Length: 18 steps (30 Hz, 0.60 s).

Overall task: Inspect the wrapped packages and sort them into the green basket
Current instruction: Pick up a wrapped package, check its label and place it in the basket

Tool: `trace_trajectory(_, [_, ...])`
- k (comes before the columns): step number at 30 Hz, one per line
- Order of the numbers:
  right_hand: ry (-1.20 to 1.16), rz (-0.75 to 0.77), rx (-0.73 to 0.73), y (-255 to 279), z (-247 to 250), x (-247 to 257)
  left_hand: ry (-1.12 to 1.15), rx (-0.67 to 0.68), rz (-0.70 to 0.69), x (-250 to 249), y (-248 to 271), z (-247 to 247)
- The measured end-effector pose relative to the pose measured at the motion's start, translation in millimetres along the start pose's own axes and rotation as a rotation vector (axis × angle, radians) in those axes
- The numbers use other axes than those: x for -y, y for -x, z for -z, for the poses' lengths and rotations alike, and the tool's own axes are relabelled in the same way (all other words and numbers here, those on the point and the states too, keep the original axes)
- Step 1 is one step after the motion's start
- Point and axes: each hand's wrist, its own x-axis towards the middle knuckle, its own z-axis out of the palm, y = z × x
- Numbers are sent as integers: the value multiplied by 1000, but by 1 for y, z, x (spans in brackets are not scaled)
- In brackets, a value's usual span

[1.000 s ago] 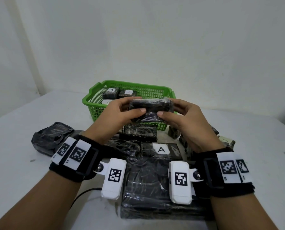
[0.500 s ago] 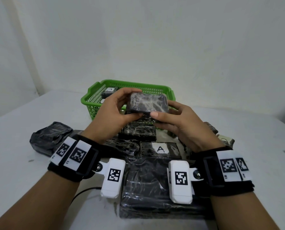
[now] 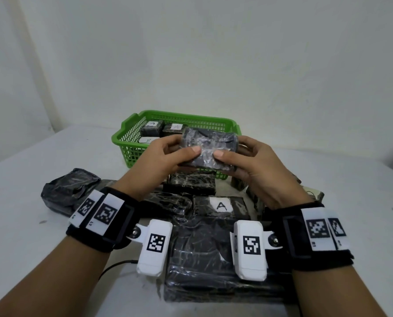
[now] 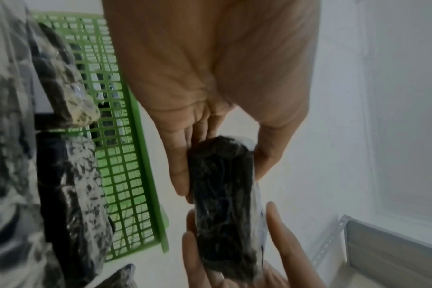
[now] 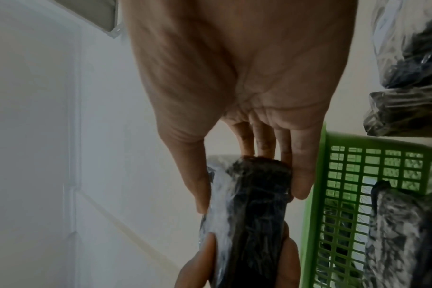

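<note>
A small black package wrapped in clear film (image 3: 210, 146) (image 4: 225, 206) (image 5: 254, 218) is held in the air in front of the green basket (image 3: 131, 138). My left hand (image 3: 168, 156) pinches its left end between thumb and fingers, and my right hand (image 3: 248, 159) pinches its right end the same way. No label shows on the side facing me. Inside the basket lie wrapped packages with white labels, two marked A (image 3: 153, 124) and one marked B (image 3: 147, 140).
Several more black wrapped packages lie on the white table between my wrists and the basket, one labelled A (image 3: 220, 205), a large one (image 3: 213, 259) nearest me and a bulky one (image 3: 69, 188) at the left. A black cable (image 3: 115, 266) runs under my left wrist.
Both hands have turned the package over, from edge-on to its broad side facing me, and lifted it slightly toward the basket. Both grips have stayed on.
</note>
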Motion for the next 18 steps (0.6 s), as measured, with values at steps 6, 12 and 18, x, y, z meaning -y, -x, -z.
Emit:
trace_trajectory(6, [78, 38, -73, 2, -1, 1, -2, -14, 43, -1, 1, 4])
trace_trajectory(12, [140, 82, -25, 7, -4, 6, 18, -54, -9, -3, 3, 6])
trace_trajectory(18, [164, 156, -9, 9, -3, 6, -122, -85, -137, -3, 2, 6])
